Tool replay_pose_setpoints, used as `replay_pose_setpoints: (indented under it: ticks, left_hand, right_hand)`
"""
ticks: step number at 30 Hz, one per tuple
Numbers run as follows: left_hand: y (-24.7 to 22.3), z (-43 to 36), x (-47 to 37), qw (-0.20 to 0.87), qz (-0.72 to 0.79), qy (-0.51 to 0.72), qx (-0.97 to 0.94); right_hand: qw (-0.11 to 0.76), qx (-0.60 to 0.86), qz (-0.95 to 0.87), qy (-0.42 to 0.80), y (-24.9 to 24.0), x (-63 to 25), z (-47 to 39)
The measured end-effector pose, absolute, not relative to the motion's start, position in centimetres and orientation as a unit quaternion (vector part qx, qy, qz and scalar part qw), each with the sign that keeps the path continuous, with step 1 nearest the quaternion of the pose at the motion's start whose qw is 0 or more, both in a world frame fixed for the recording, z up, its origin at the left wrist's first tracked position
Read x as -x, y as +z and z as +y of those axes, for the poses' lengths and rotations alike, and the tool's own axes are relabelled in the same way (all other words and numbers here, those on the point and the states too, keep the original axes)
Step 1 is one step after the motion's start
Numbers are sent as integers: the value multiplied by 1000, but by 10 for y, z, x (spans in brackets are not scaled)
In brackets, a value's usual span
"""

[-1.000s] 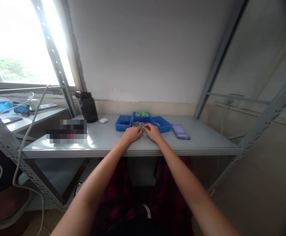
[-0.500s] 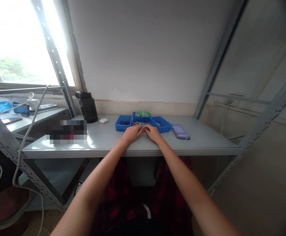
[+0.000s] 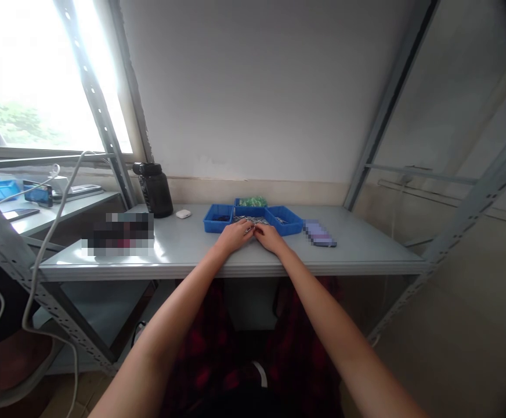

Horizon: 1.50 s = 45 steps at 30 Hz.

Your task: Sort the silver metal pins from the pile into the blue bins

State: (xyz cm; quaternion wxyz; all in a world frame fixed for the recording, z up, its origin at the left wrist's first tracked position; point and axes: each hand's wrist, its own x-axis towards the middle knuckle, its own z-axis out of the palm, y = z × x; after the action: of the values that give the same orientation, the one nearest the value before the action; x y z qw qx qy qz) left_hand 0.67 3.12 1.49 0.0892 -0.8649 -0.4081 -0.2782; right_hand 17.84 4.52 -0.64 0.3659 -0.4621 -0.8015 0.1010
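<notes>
My left hand (image 3: pixel 234 235) and my right hand (image 3: pixel 268 237) meet at the near side of a middle blue bin holding a heap of thin metal pieces (image 3: pixel 253 220). The left fingers are closed around a small shiny metal piece (image 3: pixel 248 230), too small to name. Bent and pinched, the right fingertips come up against it; what they hold is hidden. Left of the hands stands a blue bin (image 3: pixel 212 226) with dark small parts. A blue bin (image 3: pixel 294 227) on the right contains a few metal pieces. Behind, another bin holds green translucent items (image 3: pixel 253 201).
A dark bottle (image 3: pixel 156 191) and a white earphone-like case (image 3: pixel 183 214) stand at the back left of the grey table (image 3: pixel 349 249). Blurred-out items (image 3: pixel 120 233) lie at left, and a blurred phone-like object (image 3: pixel 319 233) at right. Metal shelf posts (image 3: pixel 392 87) rise on both sides.
Both hands stay in nearly the same place. The fingers have shifted slightly, and the metal piece in the left fingers now shows more clearly.
</notes>
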Motion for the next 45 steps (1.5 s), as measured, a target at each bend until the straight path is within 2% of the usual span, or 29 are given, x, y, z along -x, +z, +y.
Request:
replay_pose_setpoints:
  ticks: [14,23,30,45]
  left_hand:
    - [17,29,-7,75,-468,-253,844]
    - [15,35,-5,60,-476,-217,850]
    - [12,38,-4,53,-454,-229,860]
    - [15,34,-6,59,-488,-234,839]
  right_hand:
    - [472,426,-762,123,3,-175,36]
    - [462,444,-759,119,2,-175,38]
    - [416,470,-768,123,0,-176,39]
    - [458,508,-722,102,2,-180,38]
